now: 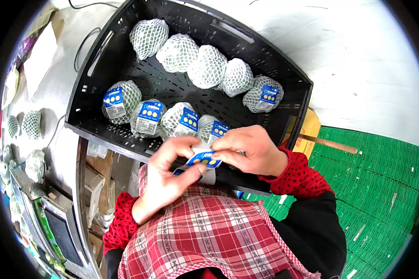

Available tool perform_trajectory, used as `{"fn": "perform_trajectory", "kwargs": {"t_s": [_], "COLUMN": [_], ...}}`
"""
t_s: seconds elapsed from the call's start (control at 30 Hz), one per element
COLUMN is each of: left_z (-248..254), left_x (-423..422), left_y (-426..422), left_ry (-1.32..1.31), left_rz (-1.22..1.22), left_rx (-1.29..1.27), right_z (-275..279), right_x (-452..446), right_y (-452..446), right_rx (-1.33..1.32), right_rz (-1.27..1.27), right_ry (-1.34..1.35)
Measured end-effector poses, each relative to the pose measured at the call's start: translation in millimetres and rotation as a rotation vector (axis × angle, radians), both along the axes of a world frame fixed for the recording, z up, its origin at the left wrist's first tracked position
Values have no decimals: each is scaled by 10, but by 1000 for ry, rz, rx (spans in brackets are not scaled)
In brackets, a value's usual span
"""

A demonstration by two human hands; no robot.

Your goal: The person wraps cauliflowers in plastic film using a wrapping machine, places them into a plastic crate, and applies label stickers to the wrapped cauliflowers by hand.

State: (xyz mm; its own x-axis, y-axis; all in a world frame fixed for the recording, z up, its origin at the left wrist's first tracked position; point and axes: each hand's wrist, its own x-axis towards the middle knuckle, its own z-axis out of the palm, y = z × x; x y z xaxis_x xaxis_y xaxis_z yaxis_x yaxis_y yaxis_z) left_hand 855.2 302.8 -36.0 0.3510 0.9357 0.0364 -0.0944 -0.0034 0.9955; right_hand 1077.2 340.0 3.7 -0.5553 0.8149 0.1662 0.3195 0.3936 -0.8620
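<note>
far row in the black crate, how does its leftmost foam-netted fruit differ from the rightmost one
The leftmost fruit shows no label; the rightmost fruit shows a blue label. The leftmost fruit visibly tapers toward one end; the rightmost fruit looks rounder. Both wear white foam net and lie in the crate.

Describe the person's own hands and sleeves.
Left hand and right hand are bare, no gloves. Left cuff and right cuff are red with black dots; the right sleeve is black above its cuff.
</note>
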Motion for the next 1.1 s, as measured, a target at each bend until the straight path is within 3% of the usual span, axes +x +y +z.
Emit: {"fn": "perform_trajectory", "kwargs": {"t_s": [0.1,0.17,0.2,0.23,0.3,0.37,0.43,0.5,0.53,0.57,0.63,0.7,0.77,0.83,0.9,0.93,0.97,1.03,1.1], "left_z": [10,111,61,163,325,461,582,578,570,533,462,468,423,372,360,382,359,267,250], "left_x": [99,101,85,-42,-277,-426,-540,-625,-611,-588,-604,-609,-628,-625,-629,-600,-579,-553,-544], "left_y": [-113,-166,-207,-148,-133,-207,-224,-218,-234,-235,-262,-265,-303,-282,-275,-269,-262,-271,-266], "left_ry": [232,157,196,237,292,247,229,291,307,323,316,316,291,268,330,325,291,250,280], "left_rz": [-200,-205,-63,-113,-84,63,105,57,59,63,59,46,39,25,2,9,7,-19,-29], "left_rx": [183,-105,-42,-75,4,-49,-50,81,91,108,152,164,151,157,147,117,143,115,120], "right_z": [83,298,328,355,12,-582,-1139,-1458,-1450,-1406,-1071,-1061,-1361,-1400,-1244,-1107,-772,-456,-241], "right_x": [105,340,531,710,1035,1305,1422,1423,1350,1309,1116,1108,1050,966,861,795,645,270,-102], "right_y": [50,290,453,622,866,972,1068,1172,1229,1230,1103,1064,1048,1104,1135,1098,1029,743,487], "right_rx": [65,11,-73,-159,-283,-418,-323,32,-33,-29,257,235,400,402,231,170,-88,-715,-769], "right_rz": [45,-176,-389,-604,-657,-550,-516,-473,-528,-529,-598,-542,-337,-351,-389,-399,-326,18,176], "right_ry": [-63,-100,-17,66,1,-132,-267,-503,-713,-704,-1088,-1051,-996,-1052,-1121,-1050,-771,179,269]}}
